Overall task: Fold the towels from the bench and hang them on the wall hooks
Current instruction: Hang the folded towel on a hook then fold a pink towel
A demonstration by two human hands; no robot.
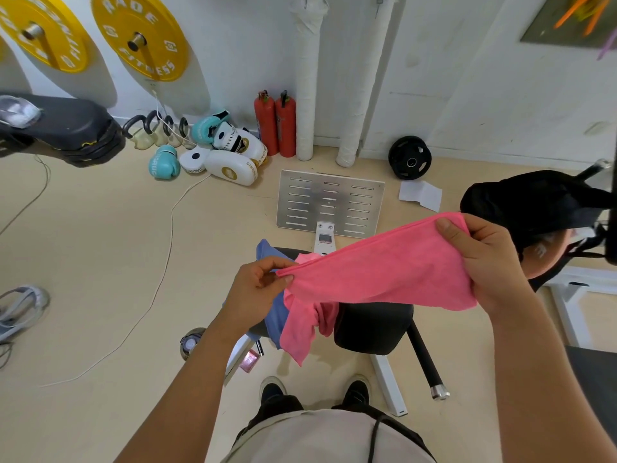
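A pink towel (377,272) is stretched between my two hands above the black padded bench (374,325). My left hand (258,284) pinches its lower left corner. My right hand (484,259) grips the upper right end, thumb on top. A loose part of the pink towel hangs down below my left hand. A blue towel (275,315) lies on the bench's left side, mostly hidden behind my left hand and the pink towel. No wall hooks are in view.
A perforated metal footplate (330,202) stands beyond the bench. A black bag (534,202) hangs at the right. Boxing gloves (213,152), two red extinguishers (275,123) and a black weight plate (410,158) line the wall. A white cable (160,282) crosses the floor. A bottle (191,342) stands near the bench.
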